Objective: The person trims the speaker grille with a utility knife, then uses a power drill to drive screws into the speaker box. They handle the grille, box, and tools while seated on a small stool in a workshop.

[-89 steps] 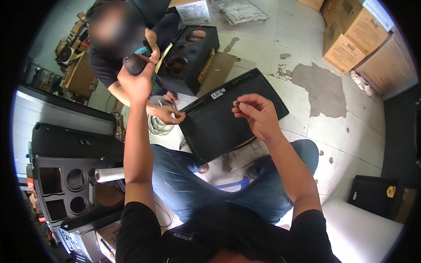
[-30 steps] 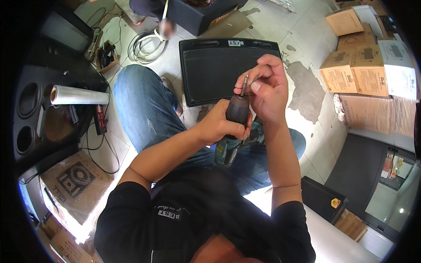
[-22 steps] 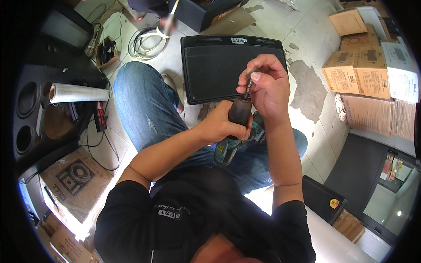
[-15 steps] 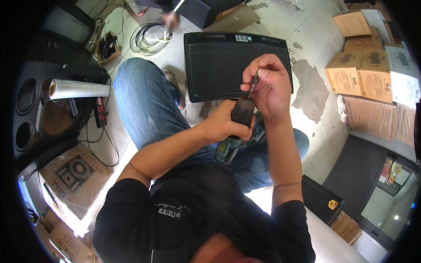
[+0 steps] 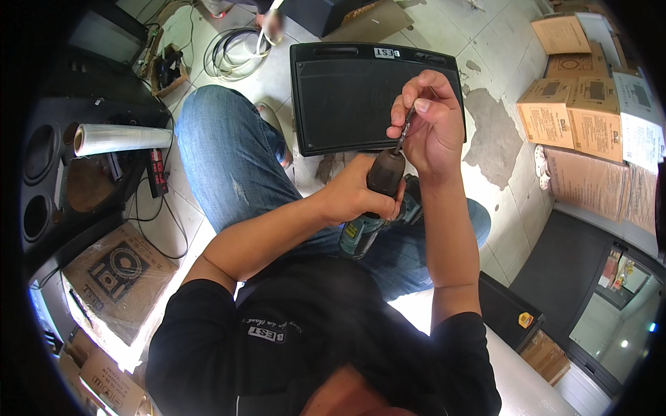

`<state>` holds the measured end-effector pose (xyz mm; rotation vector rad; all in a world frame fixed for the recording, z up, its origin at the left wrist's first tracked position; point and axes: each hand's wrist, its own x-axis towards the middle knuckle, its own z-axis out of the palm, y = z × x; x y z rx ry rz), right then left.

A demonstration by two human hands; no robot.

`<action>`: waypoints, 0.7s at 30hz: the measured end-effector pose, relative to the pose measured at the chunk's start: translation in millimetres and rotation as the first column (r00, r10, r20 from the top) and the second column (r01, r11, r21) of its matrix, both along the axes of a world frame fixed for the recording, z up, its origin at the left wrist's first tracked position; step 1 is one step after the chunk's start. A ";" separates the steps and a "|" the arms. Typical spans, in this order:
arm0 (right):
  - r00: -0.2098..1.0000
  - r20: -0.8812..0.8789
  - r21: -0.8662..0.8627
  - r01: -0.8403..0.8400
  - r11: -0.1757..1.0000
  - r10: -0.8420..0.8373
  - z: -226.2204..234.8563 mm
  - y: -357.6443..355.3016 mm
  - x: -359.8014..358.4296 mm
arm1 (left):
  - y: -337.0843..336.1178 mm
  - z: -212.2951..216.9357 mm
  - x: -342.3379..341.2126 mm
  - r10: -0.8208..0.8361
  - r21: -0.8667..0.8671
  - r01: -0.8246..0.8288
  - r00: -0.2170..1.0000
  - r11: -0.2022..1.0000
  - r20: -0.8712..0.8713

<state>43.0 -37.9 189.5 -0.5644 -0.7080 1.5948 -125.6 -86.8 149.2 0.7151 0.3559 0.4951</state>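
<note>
1. The left hand (image 5: 364,194) is wrapped around the dark, rounded nose of a green and black drill (image 5: 385,173), which sits in front of the person's belly, over the lap, with its nose pointing up and slightly right.
2. The right hand (image 5: 436,128) pinches the far end of a thin metal bit (image 5: 406,132) between thumb and fingers; the bit stands out from the drill's nose (its very tip is hidden by the fingers).
3. At the upper left, a small open carton (image 5: 182,83) holds dark things, too small to tell apart.
4. To the right, brown boxes (image 5: 544,114) are stacked beside a white box (image 5: 639,104); printing covers their sides. At the lower left, a box (image 5: 114,277) in shiny clear plastic bears a dark printed drawing.
5. Beyond the hands lies a flat black panel (image 5: 347,104), matte-faced with rounded corners, a white and black label (image 5: 386,53) on its far edge.
6. At the left, a smooth roll of clear film (image 5: 125,140) lies across a black cabinet (image 5: 41,180) with round openings.
7. White lettering marks the black shirt (image 5: 305,367).
</note>
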 end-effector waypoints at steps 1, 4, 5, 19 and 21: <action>1.000 -0.009 0.006 -0.009 1.000 0.010 -0.5 0.2 0.1 | 0.0 -0.7 -0.1 -0.003 0.004 0.003 1.000 1.000 0.003; 0.999 -0.028 0.046 -0.040 0.998 0.041 -3.9 2.1 2.5 | 0.1 1.0 -1.0 -0.008 -0.008 0.007 1.000 1.000 -0.002; 0.998 -0.033 0.064 -0.050 0.997 0.052 -4.9 2.4 3.2 | 0.1 1.1 -1.1 -0.010 -0.007 0.010 1.000 1.000 -0.004; 0.999 0.034 0.023 0.038 0.999 -0.039 -15.2 -10.1 -4.8 | -0.7 -2.3 -1.2 0.024 -0.059 -0.024 1.000 0.998 -0.004; 0.996 0.005 -0.001 0.087 0.996 -0.087 -19.0 -14.5 -9.8 | -0.5 -1.9 -0.4 0.036 -0.049 -0.037 0.999 0.998 -0.012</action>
